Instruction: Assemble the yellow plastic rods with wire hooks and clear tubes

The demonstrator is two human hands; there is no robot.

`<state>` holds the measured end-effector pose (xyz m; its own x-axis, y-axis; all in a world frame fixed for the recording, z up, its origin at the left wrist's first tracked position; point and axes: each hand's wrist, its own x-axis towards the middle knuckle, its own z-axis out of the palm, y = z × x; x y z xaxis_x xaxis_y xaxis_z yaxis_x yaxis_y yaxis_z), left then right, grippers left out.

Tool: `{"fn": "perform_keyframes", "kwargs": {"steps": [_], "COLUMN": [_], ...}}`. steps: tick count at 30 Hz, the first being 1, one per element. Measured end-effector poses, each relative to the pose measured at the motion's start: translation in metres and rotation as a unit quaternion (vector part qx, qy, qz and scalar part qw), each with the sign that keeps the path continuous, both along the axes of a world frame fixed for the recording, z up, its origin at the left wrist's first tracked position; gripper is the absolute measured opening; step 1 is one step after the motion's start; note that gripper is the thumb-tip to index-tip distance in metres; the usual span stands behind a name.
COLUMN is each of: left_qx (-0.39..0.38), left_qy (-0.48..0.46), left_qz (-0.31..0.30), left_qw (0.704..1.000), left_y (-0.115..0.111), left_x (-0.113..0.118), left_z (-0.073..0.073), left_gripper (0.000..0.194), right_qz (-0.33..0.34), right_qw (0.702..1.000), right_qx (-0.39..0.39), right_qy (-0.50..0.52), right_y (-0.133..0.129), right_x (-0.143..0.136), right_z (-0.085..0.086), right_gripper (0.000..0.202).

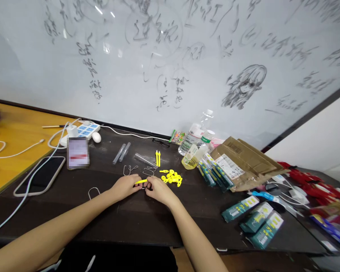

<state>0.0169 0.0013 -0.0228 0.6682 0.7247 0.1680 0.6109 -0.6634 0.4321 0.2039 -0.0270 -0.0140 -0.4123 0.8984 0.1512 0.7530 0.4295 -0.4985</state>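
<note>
My left hand (126, 187) is closed on a slim yellow plastic stick (141, 181), held just above the dark table. My right hand (160, 190) pinches at the stick's other end. A small dark or metallic bit shows between the fingertips, too small to name. Just beyond the hands lie bent metal wires (149, 171), and one more wire loop (94, 192) is left of my left wrist. Small yellow plastic parts (172, 177) form a loose pile by my right hand. Two yellow sticks (158, 158) and a clear tube (145, 160) lie behind it.
More clear tubes (121, 153) lie at the back. Phone (42, 175), power strip (85, 130) and cables are on the left. To the right stand bottles (192, 136), green boxes (240, 208) and a cardboard package (238, 160). A whiteboard (113, 75) rises behind the table.
</note>
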Motion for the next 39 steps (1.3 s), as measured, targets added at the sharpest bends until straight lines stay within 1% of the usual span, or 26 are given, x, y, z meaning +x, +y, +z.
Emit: {"fn": "perform_keyframes", "kwargs": {"steps": [4,6,8,10,12,14,17,19,21,23,26,28,33,35,39], "left_qx": [0.016,0.046,0.093,0.151,0.204,0.238,0.251,0.237,0.21,0.183,0.157,0.138,0.083,0.077,0.081], "left_qy": [0.009,0.026,0.064,0.111,0.147,0.165,0.16,0.134,0.094,0.041,-0.039,-0.077,-0.132,-0.144,-0.167], "left_qz": [-0.007,-0.02,-0.042,-0.063,-0.077,-0.083,-0.086,-0.083,-0.067,-0.048,-0.06,-0.074,-0.063,-0.056,-0.054], "left_qw": [1.0,0.998,0.993,0.98,0.965,0.953,0.951,0.959,0.971,0.981,0.985,0.985,0.986,0.985,0.981], "left_y": [0.0,0.0,-0.001,-0.002,-0.004,-0.006,-0.007,-0.005,-0.002,0.002,0.004,0.004,0.002,0.004,0.007], "left_x": [-0.001,-0.002,-0.002,-0.002,0.0,0.002,0.003,0.001,-0.002,-0.007,-0.011,-0.011,-0.007,-0.006,-0.007], "left_z": [0.0,-0.001,-0.002,-0.003,-0.004,-0.004,-0.005,-0.005,-0.005,-0.004,-0.004,-0.003,-0.002,-0.002,-0.002], "left_gripper": [0.012,0.014,0.018,0.021,0.02,0.017,0.014,0.014,0.015,0.017,0.02,0.022,0.026,0.028,0.029], "right_qz": [0.006,0.001,-0.009,-0.015,-0.011,-0.001,0.007,0.003,0.003,0.013,0.008,0.011,0.079,0.102,0.127], "right_qw": [1.0,1.0,1.0,1.0,1.0,1.0,0.999,0.998,0.993,0.972,0.913,0.879,0.802,0.788,0.784], "right_qx": [-0.02,-0.021,-0.016,-0.013,-0.018,-0.023,-0.022,-0.024,-0.049,-0.123,-0.254,-0.312,-0.42,-0.436,-0.427], "right_qy": [0.003,-0.001,-0.006,-0.004,0.003,0.012,0.028,0.051,0.108,0.199,0.319,0.361,0.418,0.423,0.432], "right_y": [0.0,0.0,0.0,0.0,0.001,0.001,0.002,0.003,0.005,0.009,0.013,0.013,0.01,0.01,0.011], "right_x": [0.001,-0.001,-0.002,-0.002,-0.001,0.0,0.002,0.003,0.002,0.001,0.0,0.0,0.004,0.006,0.006], "right_z": [0.001,0.001,0.001,0.0,-0.001,-0.002,-0.004,-0.005,-0.006,-0.006,-0.007,-0.007,-0.004,-0.004,-0.008], "right_gripper": [0.014,0.01,0.008,0.009,0.01,0.012,0.014,0.015,0.018,0.017,0.014,0.015,0.027,0.029,0.031]}}
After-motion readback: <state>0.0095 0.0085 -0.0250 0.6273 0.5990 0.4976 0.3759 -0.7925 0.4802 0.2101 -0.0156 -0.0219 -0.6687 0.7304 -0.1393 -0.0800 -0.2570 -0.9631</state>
